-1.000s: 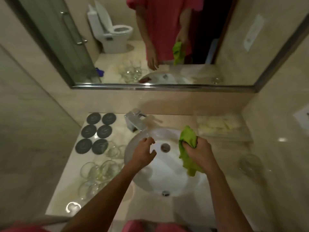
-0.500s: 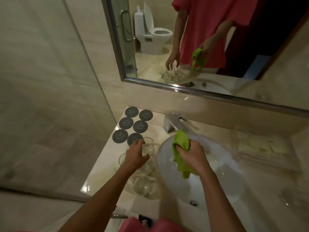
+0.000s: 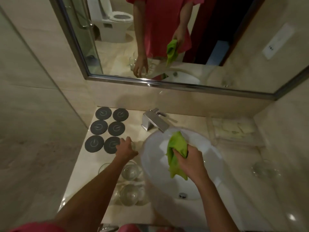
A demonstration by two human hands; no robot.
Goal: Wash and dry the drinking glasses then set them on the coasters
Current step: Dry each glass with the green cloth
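Several dark round coasters (image 3: pixel 103 127) lie in two columns at the counter's back left. Clear drinking glasses (image 3: pixel 131 170) stand clustered on the counter left of the white basin (image 3: pixel 209 166). My left hand (image 3: pixel 125 149) reaches over the glass nearest the coasters, its fingers curled at the glass's rim (image 3: pixel 135 144); the hand hides the grip itself. My right hand (image 3: pixel 192 160) grips a bunched green cloth (image 3: pixel 176 152) above the basin.
A chrome tap (image 3: pixel 154 121) stands behind the basin. One more glass (image 3: pixel 265 169) sits on the counter at the right. A folded towel (image 3: pixel 234 131) lies at the back right. The mirror (image 3: pixel 167 39) above reflects the person and a toilet.
My left hand moved from over the basin to the glasses beside the coasters. My right hand kept holding the green cloth over the basin. The view shifted left, then back.
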